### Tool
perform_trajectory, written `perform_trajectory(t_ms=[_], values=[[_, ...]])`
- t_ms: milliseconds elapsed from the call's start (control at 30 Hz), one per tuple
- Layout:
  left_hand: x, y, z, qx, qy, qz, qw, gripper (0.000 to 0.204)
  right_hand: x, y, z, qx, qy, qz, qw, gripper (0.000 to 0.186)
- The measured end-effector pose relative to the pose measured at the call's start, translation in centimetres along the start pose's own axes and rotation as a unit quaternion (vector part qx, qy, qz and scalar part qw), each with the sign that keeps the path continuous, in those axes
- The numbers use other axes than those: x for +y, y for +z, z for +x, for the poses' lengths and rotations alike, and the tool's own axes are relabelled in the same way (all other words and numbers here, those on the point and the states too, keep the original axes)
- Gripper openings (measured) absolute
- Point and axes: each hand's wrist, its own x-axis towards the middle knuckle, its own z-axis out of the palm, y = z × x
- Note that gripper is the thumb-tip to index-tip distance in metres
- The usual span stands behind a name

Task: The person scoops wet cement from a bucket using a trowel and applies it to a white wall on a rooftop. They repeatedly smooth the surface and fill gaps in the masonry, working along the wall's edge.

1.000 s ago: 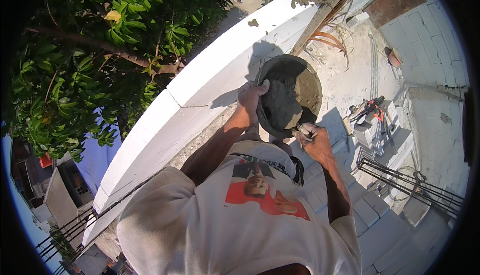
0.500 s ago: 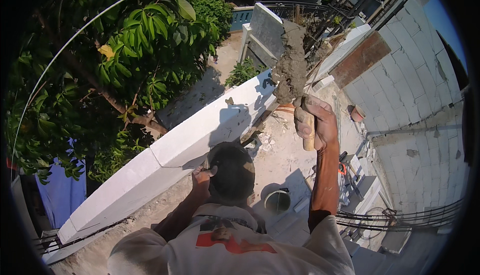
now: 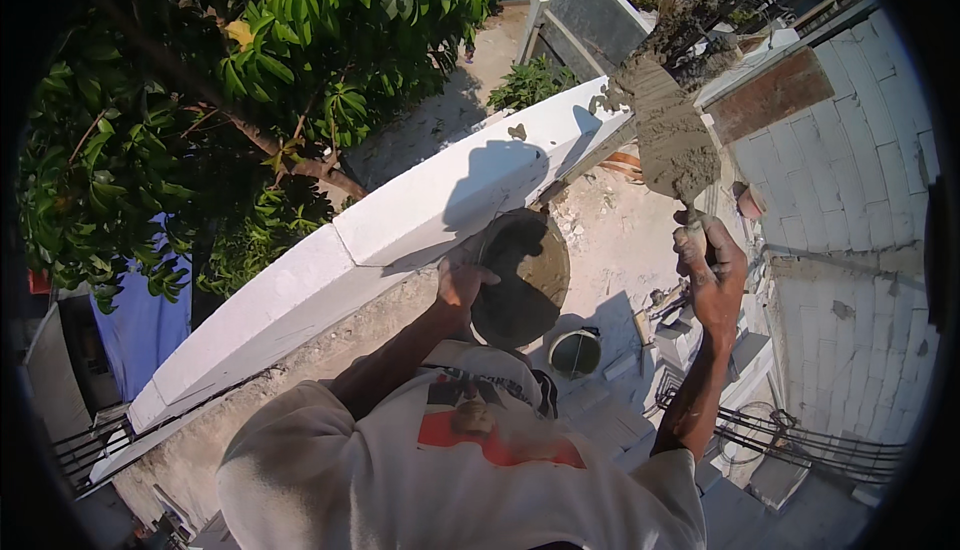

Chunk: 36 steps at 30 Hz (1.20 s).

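Note:
My right hand (image 3: 715, 270) is closed around the handle of a trowel (image 3: 660, 135), out to the right and ahead. Wet grey mortar coats its broad blade, with a lump near the handle end. The blade overlaps the far end of a low wall of white blocks (image 3: 420, 215) in the picture; whether they touch I cannot tell. My left hand (image 3: 465, 285) grips the near left side of a round bucket (image 3: 569, 272), thumb over the rim. Grey mortar (image 3: 535, 285) lies inside it, partly in shadow. The bucket is beside the block wall.
A smaller pail (image 3: 575, 353) stands below, near stacked grey blocks (image 3: 610, 420). Black cables (image 3: 820, 440) run across the lower right. A tall block wall (image 3: 840, 150) rises at right; leafy branches (image 3: 250, 80) hang over the left side. A grey panel (image 3: 595, 5) stands beyond the wall.
The trowel and my right hand have shifted right, and the blade's mortar-coated face now shows more broadly. More of the bucket's inside is visible. My left hand keeps its grip. The whole view has shifted.

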Motion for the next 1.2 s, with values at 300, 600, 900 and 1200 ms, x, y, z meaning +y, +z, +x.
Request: perform_trajectory(t_ms=[300,600,900,1200], values=[[4.7,7.6,-1.2,-0.08,0.081,0.306,0.945,0.044,13.1,12.2,-13.0,-0.129,0.089,-0.414,0.896,0.029],[3.6,8.8,3.1,-0.158,0.119,0.217,0.956,0.028,11.3,10.9,-15.7,-0.085,-0.04,-0.396,0.914,0.038],[3.4,11.0,-1.5,-0.188,0.152,0.208,0.948,0.038,11.4,8.8,-14.7,-0.137,0.258,-0.239,0.926,0.018],[4.1,9.5,-0.6,-0.211,0.131,0.125,0.96,0.035,13.3,11.5,-15.6,-0.137,0.179,0.015,0.974,0.024]])
